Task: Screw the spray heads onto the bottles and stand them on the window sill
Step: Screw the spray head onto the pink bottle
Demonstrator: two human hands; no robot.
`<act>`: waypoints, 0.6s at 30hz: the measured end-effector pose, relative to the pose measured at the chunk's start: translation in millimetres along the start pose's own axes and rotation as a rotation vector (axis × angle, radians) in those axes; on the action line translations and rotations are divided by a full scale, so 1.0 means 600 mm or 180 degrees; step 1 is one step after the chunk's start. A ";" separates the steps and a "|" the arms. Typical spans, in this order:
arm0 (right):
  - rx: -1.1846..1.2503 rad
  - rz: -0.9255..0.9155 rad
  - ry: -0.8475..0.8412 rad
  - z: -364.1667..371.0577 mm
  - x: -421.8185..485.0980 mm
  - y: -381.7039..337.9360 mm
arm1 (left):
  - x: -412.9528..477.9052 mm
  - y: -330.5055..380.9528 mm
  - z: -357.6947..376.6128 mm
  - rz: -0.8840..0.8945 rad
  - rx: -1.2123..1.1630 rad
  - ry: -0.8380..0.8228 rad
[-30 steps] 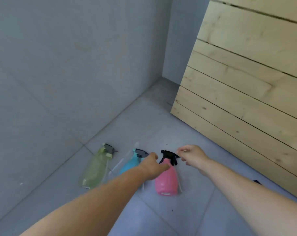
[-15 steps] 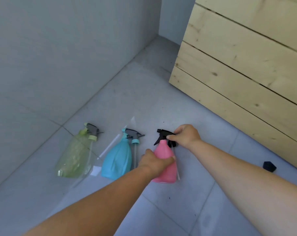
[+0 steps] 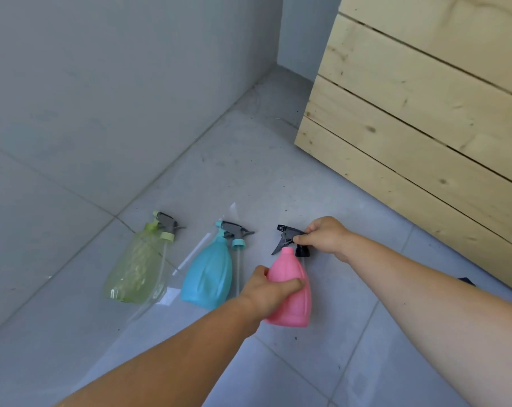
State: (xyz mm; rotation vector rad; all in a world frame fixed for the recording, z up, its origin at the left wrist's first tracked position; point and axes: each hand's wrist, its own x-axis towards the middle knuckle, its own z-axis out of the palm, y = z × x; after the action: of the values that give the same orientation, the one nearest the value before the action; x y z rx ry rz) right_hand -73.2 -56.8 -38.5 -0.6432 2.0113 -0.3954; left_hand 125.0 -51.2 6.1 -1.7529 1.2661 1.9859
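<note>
The opaque pink plastic bottle (image 3: 290, 289) lies on the grey tiled floor (image 3: 278, 177), left hand (image 3: 266, 292) wrapped around its body, likely to brace it. Right hand (image 3: 325, 236) pinches the loose black trigger spray head (image 3: 290, 239) beside the neck. Contents can't be told. The translucent green bottle (image 3: 137, 271) looks empty.

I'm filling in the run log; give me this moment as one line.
left hand: grips pink bottle lying on floor | right hand: grips black spray head, unscrewed | green, blue bottles: untouched
</note>
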 end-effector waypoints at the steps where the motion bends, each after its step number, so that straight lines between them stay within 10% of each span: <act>1: 0.0171 0.0017 -0.0014 -0.008 -0.006 -0.004 | -0.008 0.003 -0.002 0.0051 -0.0020 -0.0016; 18: 0.1761 -0.1301 0.0492 -0.220 -0.398 -0.239 | -0.360 0.141 -0.108 0.1417 0.0405 -0.0376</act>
State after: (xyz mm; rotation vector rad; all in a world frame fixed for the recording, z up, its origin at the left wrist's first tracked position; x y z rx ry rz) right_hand -50.8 -30.3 267.9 -0.6766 1.7816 -1.2262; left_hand 175.3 -68.1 241.2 -1.3596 1.8190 2.1301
